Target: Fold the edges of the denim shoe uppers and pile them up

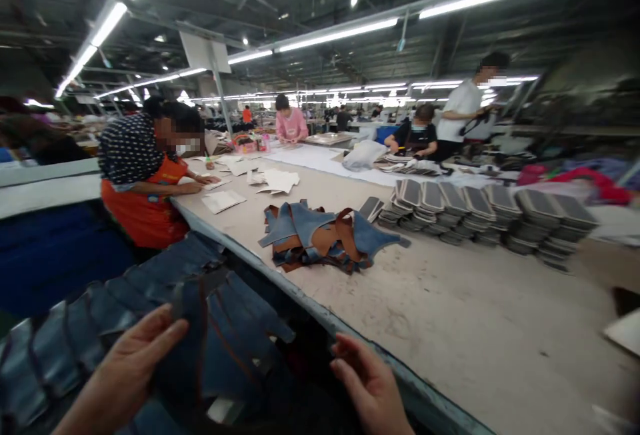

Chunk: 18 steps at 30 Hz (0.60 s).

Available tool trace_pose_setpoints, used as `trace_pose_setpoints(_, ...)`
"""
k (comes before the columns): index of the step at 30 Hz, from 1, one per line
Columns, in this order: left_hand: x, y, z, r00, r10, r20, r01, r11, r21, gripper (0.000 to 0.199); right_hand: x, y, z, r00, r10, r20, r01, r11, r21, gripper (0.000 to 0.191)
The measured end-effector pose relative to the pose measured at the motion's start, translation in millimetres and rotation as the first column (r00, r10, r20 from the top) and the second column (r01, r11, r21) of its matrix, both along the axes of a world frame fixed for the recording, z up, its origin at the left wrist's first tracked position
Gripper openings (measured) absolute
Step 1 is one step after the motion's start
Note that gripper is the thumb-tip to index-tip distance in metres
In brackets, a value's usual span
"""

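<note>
At the lower left my left hand (pixel 133 362) pinches the edge of a blue leather-like piece (pixel 187 342) between thumb and fingers. More blue pieces (pixel 90 328) lie in overlapping rows below the table's edge, beneath and beside that hand. My right hand (pixel 367 382) is near the table's front edge with its fingers curved and apart, and nothing shows between them. A loose pile of blue and brown cut pieces (pixel 325 232) rests on the table beyond both hands.
The long table (pixel 450 328) bears stacks of grey pieces (pixel 475 208) at the right and white sheets (pixel 277 180) farther back. A person in an orange apron (pixel 145 175) leans over its left edge. Several other people are around its far side.
</note>
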State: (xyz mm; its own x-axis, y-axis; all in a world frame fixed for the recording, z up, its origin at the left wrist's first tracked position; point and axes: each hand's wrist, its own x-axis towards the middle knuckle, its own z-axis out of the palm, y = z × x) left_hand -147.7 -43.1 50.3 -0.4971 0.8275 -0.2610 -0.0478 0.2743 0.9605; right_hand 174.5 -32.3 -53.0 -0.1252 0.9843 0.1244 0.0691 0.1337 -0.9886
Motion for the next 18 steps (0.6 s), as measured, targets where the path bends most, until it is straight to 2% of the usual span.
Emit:
trace_pose_setpoints(2,58,19,-14.5,0.963,-0.270,0.003,0.270,0.962,0.044,0.050,-11,-10,17.0,0.999,0.041,-0.004,-0.040,0.989,0.145,0.036)
trace_pose_setpoints(4,107,33,-32.2,0.855,-0.515,-0.065,0.519,0.850,0.092,0.038,-12,-16,27.4,0.999,0.032,0.028,-0.037,0.976,0.216,0.046)
trace_pose_setpoints(6,145,43,-48.4,0.754,-0.646,-0.120,0.657,0.743,0.129,0.030,-5,-20,30.6,0.992,-0.085,0.091,0.062,0.972,0.228,0.051)
trace_pose_setpoints(7,161,48,-55.3,0.730,-0.672,-0.127,0.683,0.717,0.137,0.029,1,-21,29.8,0.979,-0.166,0.118,0.136,0.965,0.226,0.051)
trace_pose_setpoints(8,175,52,-61.6,0.732,-0.670,-0.127,0.681,0.718,0.140,0.030,8,-21,27.6,0.958,-0.252,0.133,0.219,0.949,0.226,0.049)
trace_pose_setpoints(13,222,62,-87.5,0.761,-0.636,-0.130,0.648,0.754,0.108,0.042,46,-26,5.3,0.839,-0.531,0.122,0.493,0.835,0.246,0.038)
trace_pose_setpoints(15,234,61,-95.8,0.742,-0.659,-0.128,0.670,0.737,0.087,0.042,57,-29,-5.1,0.799,-0.585,0.138,0.534,0.796,0.284,0.036)
trace_pose_setpoints(18,246,59,-103.7,0.709,-0.697,-0.105,0.703,0.710,0.032,0.042,66,-32,-21.5,0.782,-0.606,0.149,0.542,0.777,0.320,0.034)
